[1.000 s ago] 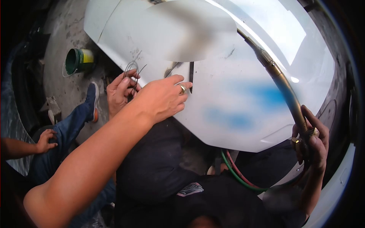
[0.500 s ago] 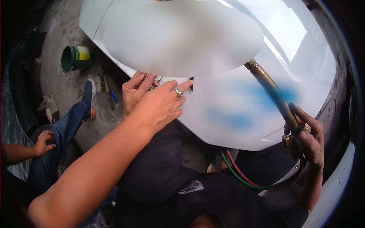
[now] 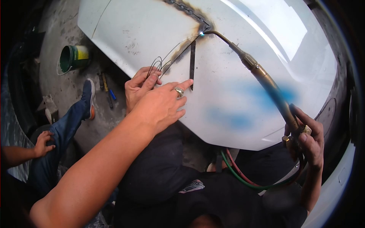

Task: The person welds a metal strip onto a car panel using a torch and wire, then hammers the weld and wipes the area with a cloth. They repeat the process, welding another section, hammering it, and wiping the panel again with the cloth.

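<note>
Right hand [image 3: 311, 140]: fingers round torch [image 3: 268, 81]; left hand [image 3: 138, 85]: fingers pinching wire [image 3: 156, 64]. Keep flame [image 3: 202, 34] steady, clear of co-worker's hand [image 3: 161, 100].

Fisheye view, edges curved and black; glare streaks a broad, glossy white panel [image 3: 224, 70]; a tiny blue-white flame [image 3: 202, 34] glows.
</note>
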Demonstrator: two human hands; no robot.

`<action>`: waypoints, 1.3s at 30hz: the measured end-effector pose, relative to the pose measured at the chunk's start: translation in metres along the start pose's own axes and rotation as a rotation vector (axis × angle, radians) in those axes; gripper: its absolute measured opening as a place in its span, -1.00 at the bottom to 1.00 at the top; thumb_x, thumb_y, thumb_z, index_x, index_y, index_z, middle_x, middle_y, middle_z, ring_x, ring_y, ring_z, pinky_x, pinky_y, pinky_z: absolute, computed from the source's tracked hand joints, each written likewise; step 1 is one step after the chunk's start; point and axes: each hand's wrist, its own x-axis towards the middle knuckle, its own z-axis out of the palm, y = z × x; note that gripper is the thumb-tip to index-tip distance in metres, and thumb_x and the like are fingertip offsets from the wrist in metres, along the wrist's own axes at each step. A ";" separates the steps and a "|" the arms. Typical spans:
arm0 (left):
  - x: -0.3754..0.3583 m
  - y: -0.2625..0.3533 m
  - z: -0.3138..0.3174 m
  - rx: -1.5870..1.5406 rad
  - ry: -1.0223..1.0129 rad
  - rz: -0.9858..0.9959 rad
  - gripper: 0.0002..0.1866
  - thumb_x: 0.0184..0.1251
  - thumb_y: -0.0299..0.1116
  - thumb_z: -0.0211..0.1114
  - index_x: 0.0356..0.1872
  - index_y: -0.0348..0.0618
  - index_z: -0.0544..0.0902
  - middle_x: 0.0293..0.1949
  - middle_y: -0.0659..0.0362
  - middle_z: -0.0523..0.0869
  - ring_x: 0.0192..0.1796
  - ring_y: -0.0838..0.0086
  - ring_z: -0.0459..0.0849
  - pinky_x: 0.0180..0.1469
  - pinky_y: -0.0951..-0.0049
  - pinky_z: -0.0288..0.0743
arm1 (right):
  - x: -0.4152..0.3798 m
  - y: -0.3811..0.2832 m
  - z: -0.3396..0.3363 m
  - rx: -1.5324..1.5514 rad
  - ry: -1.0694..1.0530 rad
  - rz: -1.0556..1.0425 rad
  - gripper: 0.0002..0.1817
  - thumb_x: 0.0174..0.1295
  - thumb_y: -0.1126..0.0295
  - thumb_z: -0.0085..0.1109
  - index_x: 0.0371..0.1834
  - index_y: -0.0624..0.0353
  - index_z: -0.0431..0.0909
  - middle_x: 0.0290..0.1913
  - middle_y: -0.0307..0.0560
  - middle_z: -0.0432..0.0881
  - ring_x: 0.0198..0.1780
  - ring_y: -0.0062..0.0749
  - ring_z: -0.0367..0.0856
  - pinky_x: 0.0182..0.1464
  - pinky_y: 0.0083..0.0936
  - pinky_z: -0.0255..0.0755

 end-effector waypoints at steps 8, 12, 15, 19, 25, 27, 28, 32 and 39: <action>0.002 -0.001 0.000 -0.006 -0.006 0.028 -0.88 0.65 -0.45 0.24 -0.09 -0.26 0.71 -0.25 0.27 0.74 -0.26 0.67 0.66 -0.14 0.54 0.58 | -0.001 0.002 0.002 0.013 0.010 -0.009 -0.16 0.23 0.10 0.31 0.51 0.42 0.43 -0.31 0.07 0.71 -0.56 -0.45 0.67 -0.49 -0.56 0.57; 0.005 -0.007 -0.004 -0.021 0.005 0.047 -0.88 0.64 -0.46 0.24 -0.09 -0.26 0.71 -0.25 0.27 0.74 -0.26 0.67 0.67 -0.14 0.56 0.59 | -0.001 -0.003 0.004 0.027 0.014 0.012 -0.17 0.23 0.10 0.32 0.51 0.42 0.43 -0.32 0.08 0.71 -0.57 -0.45 0.66 -0.52 -0.58 0.56; 0.005 -0.008 -0.005 -0.056 0.007 0.012 -0.88 0.64 -0.47 0.24 -0.08 -0.26 0.72 -0.24 0.26 0.75 -0.24 0.68 0.67 -0.13 0.57 0.59 | -0.001 -0.002 0.004 0.025 0.006 0.020 -0.17 0.23 0.11 0.31 0.51 0.42 0.43 -0.32 0.08 0.71 -0.58 -0.45 0.67 -0.53 -0.60 0.56; 0.005 -0.009 -0.005 -0.060 0.006 0.035 -0.89 0.63 -0.49 0.23 -0.08 -0.27 0.71 -0.23 0.24 0.75 -0.22 0.66 0.68 -0.11 0.57 0.59 | -0.001 -0.005 0.004 0.016 0.004 0.041 -0.16 0.23 0.10 0.32 0.51 0.42 0.43 -0.32 0.08 0.71 -0.56 -0.43 0.68 -0.51 -0.58 0.56; 0.001 -0.004 0.003 -0.098 -0.008 0.051 -0.89 0.63 -0.52 0.22 -0.09 -0.31 0.70 -0.21 0.22 0.72 -0.20 0.64 0.67 -0.09 0.56 0.57 | -0.001 -0.001 0.002 -0.018 0.006 0.017 -0.14 0.22 0.06 0.32 0.51 0.41 0.43 -0.32 0.07 0.70 -0.50 -0.39 0.70 -0.44 -0.54 0.58; 0.002 -0.005 0.002 -0.104 -0.008 0.053 -0.89 0.62 -0.53 0.22 -0.10 -0.32 0.70 -0.21 0.22 0.71 -0.19 0.64 0.66 -0.08 0.56 0.57 | -0.001 0.000 0.002 -0.005 0.008 0.011 -0.14 0.22 0.06 0.31 0.51 0.42 0.43 -0.32 0.08 0.70 -0.49 -0.40 0.70 -0.43 -0.54 0.58; 0.003 -0.006 0.001 -0.101 -0.007 0.058 -0.89 0.62 -0.53 0.23 -0.10 -0.32 0.70 -0.20 0.22 0.71 -0.19 0.64 0.66 -0.07 0.55 0.56 | -0.002 0.000 0.002 -0.006 0.008 0.011 -0.14 0.22 0.06 0.31 0.51 0.42 0.43 -0.32 0.08 0.70 -0.49 -0.40 0.70 -0.43 -0.54 0.58; 0.003 -0.007 0.000 -0.106 -0.005 0.068 -0.90 0.62 -0.53 0.23 -0.10 -0.32 0.70 -0.20 0.21 0.70 -0.17 0.63 0.66 -0.06 0.55 0.56 | -0.002 0.004 0.002 0.002 0.035 0.010 -0.14 0.22 0.06 0.32 0.50 0.43 0.43 -0.32 0.08 0.71 -0.49 -0.41 0.71 -0.42 -0.55 0.59; 0.002 -0.002 0.005 -0.120 0.008 0.042 -0.90 0.62 -0.52 0.24 -0.11 -0.33 0.69 -0.20 0.22 0.69 -0.17 0.64 0.65 -0.04 0.55 0.56 | -0.001 0.007 0.002 -0.007 0.045 -0.017 -0.13 0.21 0.04 0.32 0.50 0.42 0.44 -0.32 0.07 0.71 -0.47 -0.41 0.71 -0.43 -0.56 0.58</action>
